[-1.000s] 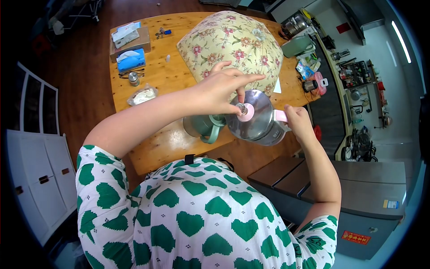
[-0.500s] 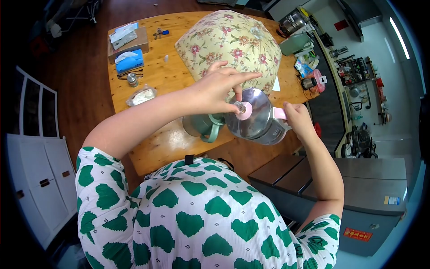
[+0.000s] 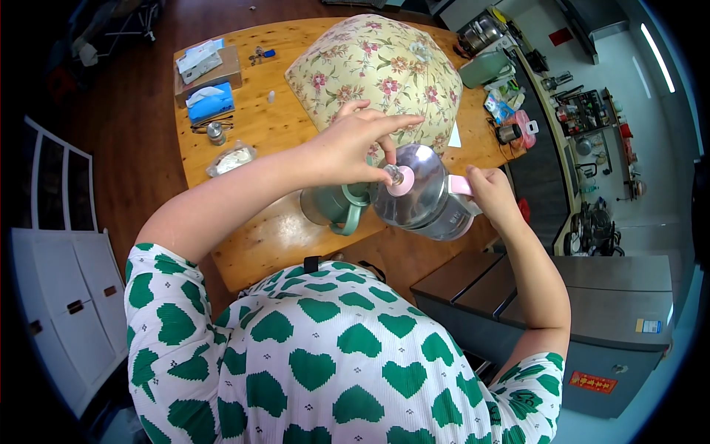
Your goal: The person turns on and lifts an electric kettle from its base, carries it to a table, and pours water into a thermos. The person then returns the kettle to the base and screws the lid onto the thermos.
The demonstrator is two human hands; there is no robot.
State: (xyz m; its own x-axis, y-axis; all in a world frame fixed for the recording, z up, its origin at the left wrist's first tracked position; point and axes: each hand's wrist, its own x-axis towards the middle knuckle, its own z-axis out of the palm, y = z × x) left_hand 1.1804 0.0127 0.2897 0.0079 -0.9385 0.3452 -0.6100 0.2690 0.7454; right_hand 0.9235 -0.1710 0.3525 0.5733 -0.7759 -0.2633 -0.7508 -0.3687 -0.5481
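My right hand is wrapped round the pink handle of a clear kettle, which hangs tilted toward the left. On the kettle sits a shiny lid with a pink ring and a clear knob. The thumb and a finger of my left hand pinch that knob, while its other fingers stretch out. Just left of the kettle, a green pitcher with a green handle stands on the wooden table, partly hidden behind my left forearm.
A floral food cover stands at the table's back. On the left are a tissue pack, a cardboard box, glasses, a small jar and a plastic bag. A green container stands at the back right.
The kettle and both hands have shifted very slightly left in view, and the kettle looks slightly more tilted. Both holds are unchanged.
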